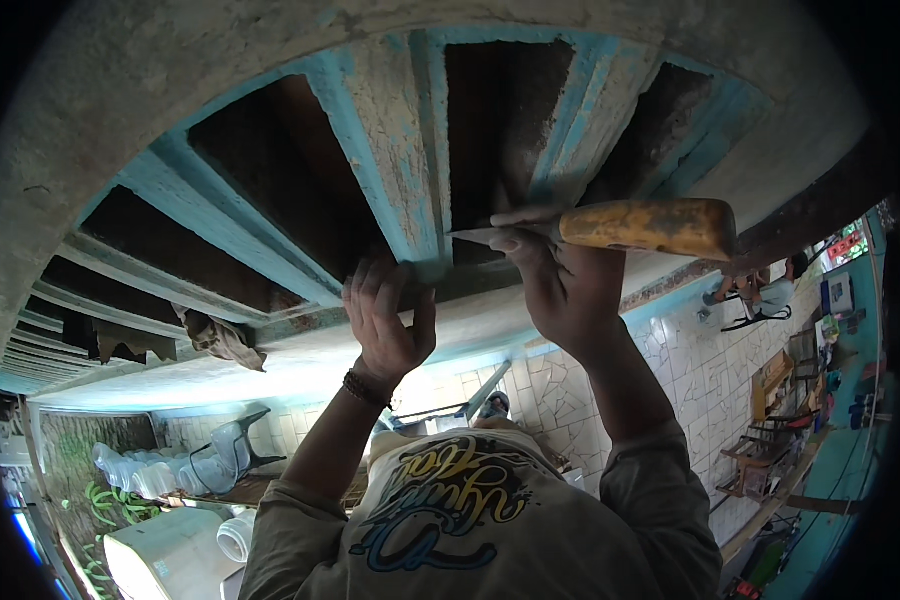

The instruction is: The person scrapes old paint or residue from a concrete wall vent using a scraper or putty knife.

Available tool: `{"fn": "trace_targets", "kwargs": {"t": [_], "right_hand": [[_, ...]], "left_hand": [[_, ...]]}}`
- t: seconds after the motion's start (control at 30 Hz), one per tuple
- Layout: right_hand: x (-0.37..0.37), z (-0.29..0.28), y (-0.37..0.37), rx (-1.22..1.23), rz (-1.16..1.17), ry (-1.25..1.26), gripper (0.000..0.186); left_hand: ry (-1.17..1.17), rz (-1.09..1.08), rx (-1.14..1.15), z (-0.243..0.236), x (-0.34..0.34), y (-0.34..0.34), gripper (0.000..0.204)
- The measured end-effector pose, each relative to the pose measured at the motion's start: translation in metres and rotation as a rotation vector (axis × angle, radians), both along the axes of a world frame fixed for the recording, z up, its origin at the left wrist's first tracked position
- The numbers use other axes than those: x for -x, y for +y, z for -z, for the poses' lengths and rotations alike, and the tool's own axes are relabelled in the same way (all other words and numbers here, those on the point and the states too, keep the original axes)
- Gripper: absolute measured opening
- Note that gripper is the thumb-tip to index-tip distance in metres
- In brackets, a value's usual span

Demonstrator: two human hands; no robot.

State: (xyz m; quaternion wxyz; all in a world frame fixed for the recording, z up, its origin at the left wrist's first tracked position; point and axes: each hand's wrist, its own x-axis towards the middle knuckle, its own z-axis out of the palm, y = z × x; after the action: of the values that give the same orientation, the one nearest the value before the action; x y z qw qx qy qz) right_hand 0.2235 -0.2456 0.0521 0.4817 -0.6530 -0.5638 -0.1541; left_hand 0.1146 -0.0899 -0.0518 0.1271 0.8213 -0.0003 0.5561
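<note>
My right hand (565, 285) grips a scraper with a worn orange-yellow handle (650, 226). Its narrow metal blade (478, 236) points left, with the tip at the lower edge of a slat (400, 150) whose turquoise paint is peeling to bare grey-beige. My fingers lie along the blade near the handle. On the ledge at the foot of the same slat rests my left hand (388, 318), fingers stretched out and holding nothing; a beaded bracelet (367, 390) circles that wrist. Dark openings separate the slats, and their insides are too dim to make out.
A crumpled brown cloth (220, 338) hangs from an opening at the left. Below stand a grey plastic chair (232, 445), several clear plastic containers (150, 470) and a pale rounded tank (175, 555). Wooden furniture (770, 440) lines the right side, where another person (770, 292) sits farther off.
</note>
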Motion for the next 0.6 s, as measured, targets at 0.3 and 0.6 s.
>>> {"fn": "trace_targets", "kwargs": {"t": [0.3,0.6], "right_hand": [[-0.002,-0.003,0.006,-0.028,-0.021,0.038,0.011],[-0.002,-0.004,0.009,-0.065,-0.085,0.172,0.008]], "left_hand": [[-0.057,-0.132,-0.173,0.021,-0.013,0.005,0.039],[-0.057,-0.120,-0.163,0.024,-0.010,0.005,0.033]]}}
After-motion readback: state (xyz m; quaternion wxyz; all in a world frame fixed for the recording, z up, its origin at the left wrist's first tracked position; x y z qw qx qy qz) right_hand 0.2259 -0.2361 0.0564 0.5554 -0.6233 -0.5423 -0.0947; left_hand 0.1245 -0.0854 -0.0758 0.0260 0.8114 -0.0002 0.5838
